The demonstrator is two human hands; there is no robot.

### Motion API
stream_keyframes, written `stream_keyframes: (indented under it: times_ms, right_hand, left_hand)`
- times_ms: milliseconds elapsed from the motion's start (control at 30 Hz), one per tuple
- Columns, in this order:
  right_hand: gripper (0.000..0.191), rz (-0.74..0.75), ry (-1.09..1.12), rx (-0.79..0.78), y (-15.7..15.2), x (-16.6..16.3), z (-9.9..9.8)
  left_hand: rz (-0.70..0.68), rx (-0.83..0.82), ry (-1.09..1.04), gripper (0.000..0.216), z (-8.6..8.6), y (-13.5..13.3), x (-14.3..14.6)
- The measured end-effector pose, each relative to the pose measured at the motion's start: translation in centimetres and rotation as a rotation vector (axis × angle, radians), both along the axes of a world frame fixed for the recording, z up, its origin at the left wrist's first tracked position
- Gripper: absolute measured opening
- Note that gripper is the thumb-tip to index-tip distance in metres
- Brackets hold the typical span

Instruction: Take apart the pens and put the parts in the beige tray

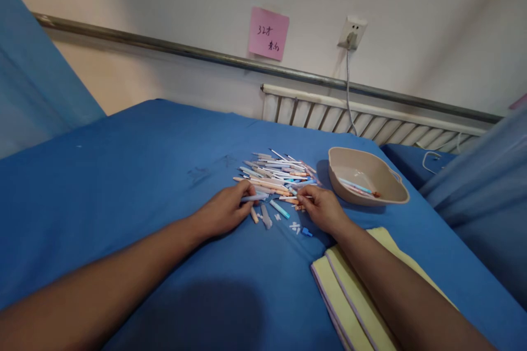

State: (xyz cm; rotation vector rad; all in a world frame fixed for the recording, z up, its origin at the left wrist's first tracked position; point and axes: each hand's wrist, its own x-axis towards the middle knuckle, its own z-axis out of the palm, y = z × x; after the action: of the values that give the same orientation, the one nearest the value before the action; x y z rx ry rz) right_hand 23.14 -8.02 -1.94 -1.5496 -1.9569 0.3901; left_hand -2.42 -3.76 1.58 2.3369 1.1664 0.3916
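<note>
A heap of pastel pens and pen parts [276, 174] lies on the blue sheet [135, 175]. At the heap's near left edge, my left hand [224, 209] has its fingers closed round a pale pen barrel [254, 197]. On the near right side, my right hand [323, 207] pinches a thin white and orange pen piece [293, 198]. Small loose caps and tips [297, 227] are scattered on the sheet between the two hands.
A beige plastic basin [392, 192] with a few pens in it sits right of the heap. A folded yellow cloth [349, 290] lies under my right forearm. A radiator [370, 120], a wall socket with cable [352, 33] and a pink note [268, 33] are behind.
</note>
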Motion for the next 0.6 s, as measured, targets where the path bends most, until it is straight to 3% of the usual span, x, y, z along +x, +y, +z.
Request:
stream_keyframes:
  times_ms: [600]
  right_hand:
    - [0.012, 0.044, 0.006, 0.016, 0.2, -1.3, -0.2]
  left_hand:
    - [-0.001, 0.031, 0.004, 0.015, -0.7, 0.4, 0.0]
